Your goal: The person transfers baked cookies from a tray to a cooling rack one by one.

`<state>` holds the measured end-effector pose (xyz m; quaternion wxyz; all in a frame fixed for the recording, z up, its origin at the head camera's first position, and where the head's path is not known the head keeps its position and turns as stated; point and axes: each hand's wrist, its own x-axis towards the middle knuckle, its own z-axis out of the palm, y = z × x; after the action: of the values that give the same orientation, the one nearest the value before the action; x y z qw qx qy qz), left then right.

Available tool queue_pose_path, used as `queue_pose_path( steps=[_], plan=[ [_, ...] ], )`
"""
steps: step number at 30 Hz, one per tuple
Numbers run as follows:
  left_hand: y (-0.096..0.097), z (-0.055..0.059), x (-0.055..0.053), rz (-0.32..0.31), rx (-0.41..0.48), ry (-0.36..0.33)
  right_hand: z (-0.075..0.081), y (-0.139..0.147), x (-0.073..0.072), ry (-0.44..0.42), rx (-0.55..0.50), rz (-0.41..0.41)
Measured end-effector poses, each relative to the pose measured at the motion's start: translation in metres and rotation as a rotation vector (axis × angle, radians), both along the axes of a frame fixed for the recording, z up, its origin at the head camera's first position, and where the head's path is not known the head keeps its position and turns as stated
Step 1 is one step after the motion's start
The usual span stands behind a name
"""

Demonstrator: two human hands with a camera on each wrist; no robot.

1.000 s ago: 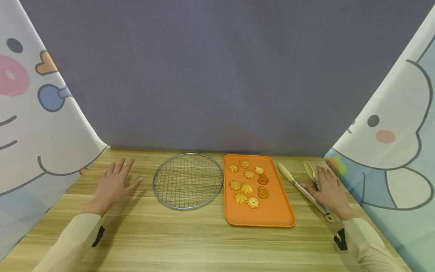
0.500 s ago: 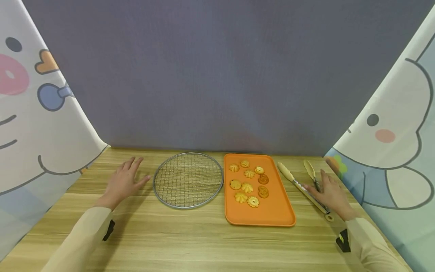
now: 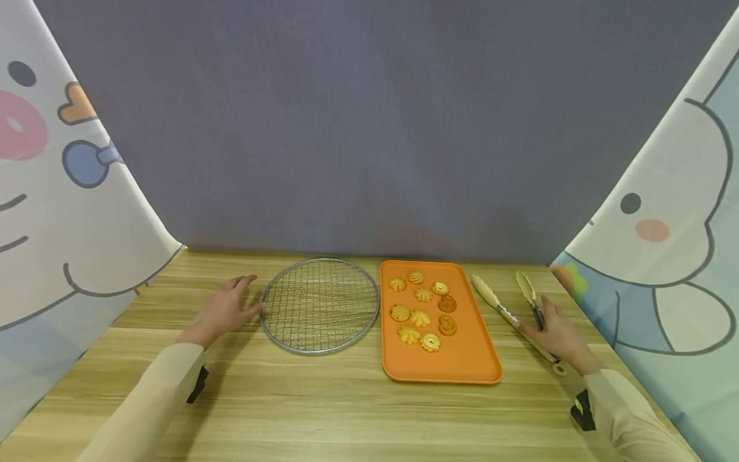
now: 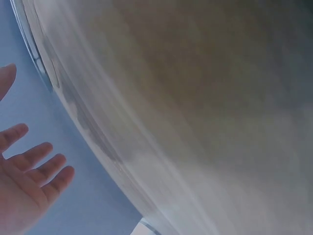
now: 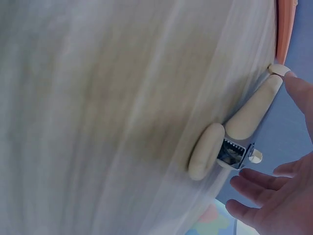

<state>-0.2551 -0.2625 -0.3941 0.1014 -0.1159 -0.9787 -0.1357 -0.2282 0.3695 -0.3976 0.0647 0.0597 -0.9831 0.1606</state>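
A round wire rack (image 3: 320,307) lies flat on the wooden table, left of the middle. My left hand (image 3: 222,314) is at its left rim, thumb and fingers apart, the thumb tip right by the wire edge. In the left wrist view the fingers of that left hand (image 4: 29,181) are loosely bent with nothing between them. Over a pair of tongs (image 3: 487,293) with cream-coloured tips and handles is my right hand (image 3: 560,337). The right wrist view shows its thumb close to one tongs handle (image 5: 254,110) and the other fingers spread past the hinge end.
Between the rack and the tongs lies an orange tray (image 3: 470,359) bearing several cookies (image 3: 420,318), some pale, some browner. A grey cloth panel (image 3: 369,128) stands behind the table (image 3: 323,410). Printed cartoon curtains (image 3: 681,256) hang on both sides.
My left hand has moved right, from the bare wood to the rack's left rim. My right hand has shifted slightly down over the tongs, its fingers drawing in. Rack, tray and tongs stay put.
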Motion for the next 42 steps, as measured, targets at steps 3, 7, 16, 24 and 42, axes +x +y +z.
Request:
queue_pose_path(
  steps=[3, 7, 16, 24, 42],
  plan=[
    [0.004, -0.001, -0.001, -0.018, 0.013, -0.013, -0.001, 0.0, 0.0, -0.013, -0.015, 0.004],
    [0.008, -0.003, -0.002, -0.047, 0.035, -0.031, -0.004, -0.001, -0.001, -0.028, -0.005, -0.005],
    [0.012, -0.007, -0.002, -0.076, 0.036, -0.097, -0.01, -0.001, -0.005, -0.031, -0.007, -0.028],
    [0.012, -0.012, -0.004, -0.13, 0.041, -0.11, -0.01, -0.002, -0.007, -0.005, -0.001, -0.02],
    [0.015, -0.013, -0.005, -0.145, 0.009, -0.126, -0.019, 0.002, -0.014, 0.041, 0.016, -0.037]
  ],
)
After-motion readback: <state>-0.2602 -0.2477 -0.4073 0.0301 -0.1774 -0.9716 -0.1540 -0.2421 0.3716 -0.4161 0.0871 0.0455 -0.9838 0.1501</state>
